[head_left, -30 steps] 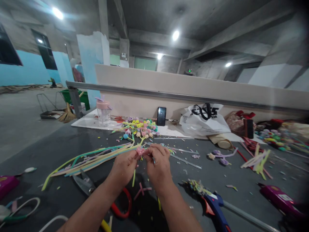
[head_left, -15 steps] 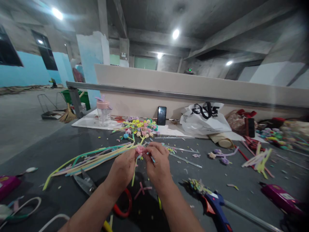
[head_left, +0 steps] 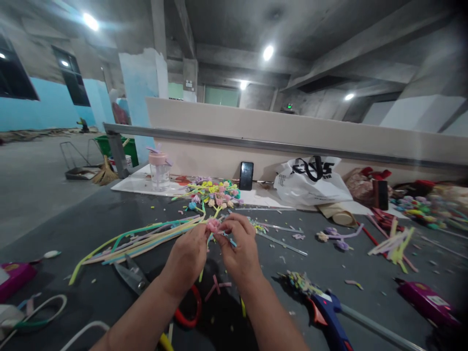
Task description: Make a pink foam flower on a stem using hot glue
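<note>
Between my two hands is a small pink flower (head_left: 212,224) that looks made of fuzzy pipe cleaner. My left hand (head_left: 188,253) is closed around its lower left side, and a green stem hangs below. The thumb and fingertips of my right hand (head_left: 239,248) pinch at the flower's right edge. Just beyond lies a heap of finished pastel flowers (head_left: 215,192). A bundle of long pipe cleaners (head_left: 146,239) stretches to the left. Under my left forearm are scissors (head_left: 131,278), partly covered. Short pink pieces (head_left: 217,285) lie between my arms.
A blue glue gun (head_left: 325,302) with a clear glue stick lies at right, its nozzle crusted with scraps. Purple devices (head_left: 426,300) sit at both sides. Along the back stand a bottle (head_left: 160,170), a phone (head_left: 246,175) and a white bag (head_left: 310,183).
The whole view has shifted slightly. My right fingertips have moved a little at the flower's edge; both hands stay closed on it.
</note>
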A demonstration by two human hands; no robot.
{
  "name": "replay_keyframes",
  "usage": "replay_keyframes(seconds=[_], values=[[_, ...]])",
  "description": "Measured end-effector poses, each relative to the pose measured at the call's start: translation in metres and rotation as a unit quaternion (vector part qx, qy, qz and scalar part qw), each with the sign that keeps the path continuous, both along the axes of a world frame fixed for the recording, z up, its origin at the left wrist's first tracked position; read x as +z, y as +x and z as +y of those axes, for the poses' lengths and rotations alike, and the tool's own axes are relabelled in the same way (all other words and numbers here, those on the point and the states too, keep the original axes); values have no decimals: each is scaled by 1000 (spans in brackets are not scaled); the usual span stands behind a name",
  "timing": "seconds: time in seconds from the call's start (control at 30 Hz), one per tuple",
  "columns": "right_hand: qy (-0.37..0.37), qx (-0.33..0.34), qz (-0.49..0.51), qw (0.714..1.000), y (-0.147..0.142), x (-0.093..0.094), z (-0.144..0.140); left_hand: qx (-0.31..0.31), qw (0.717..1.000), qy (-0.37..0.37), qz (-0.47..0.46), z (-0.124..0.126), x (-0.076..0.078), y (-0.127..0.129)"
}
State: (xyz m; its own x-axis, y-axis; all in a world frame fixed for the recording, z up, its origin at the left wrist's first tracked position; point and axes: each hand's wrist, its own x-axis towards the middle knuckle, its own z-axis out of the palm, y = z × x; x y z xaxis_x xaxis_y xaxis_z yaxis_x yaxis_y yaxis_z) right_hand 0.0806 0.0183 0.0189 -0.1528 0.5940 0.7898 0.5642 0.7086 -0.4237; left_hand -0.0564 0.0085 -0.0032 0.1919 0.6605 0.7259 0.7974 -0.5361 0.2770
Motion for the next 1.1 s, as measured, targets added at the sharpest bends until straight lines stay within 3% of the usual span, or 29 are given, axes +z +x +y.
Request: replay_keyframes(seconds=[0.2, 0.63, 0.8, 0.97, 1.1], values=[[33, -31, -28, 999, 0, 0, 0, 8, 999, -37, -8, -4, 1, 3], [6, -6, -4, 1000, -1, 0, -2, 23, 1000, -7, 4, -2, -3, 2], [3, -19, -29, 999, 0, -1, -3, 22, 999, 11, -44, -2, -2, 5], [7, -24, -29, 999, 1, -1, -2, -13, 989, -62, -135, 1, 0, 7], [14, -25, -23, 999, 3, -1, 0, -62, 955, -167, -238, 4, 5, 8]])
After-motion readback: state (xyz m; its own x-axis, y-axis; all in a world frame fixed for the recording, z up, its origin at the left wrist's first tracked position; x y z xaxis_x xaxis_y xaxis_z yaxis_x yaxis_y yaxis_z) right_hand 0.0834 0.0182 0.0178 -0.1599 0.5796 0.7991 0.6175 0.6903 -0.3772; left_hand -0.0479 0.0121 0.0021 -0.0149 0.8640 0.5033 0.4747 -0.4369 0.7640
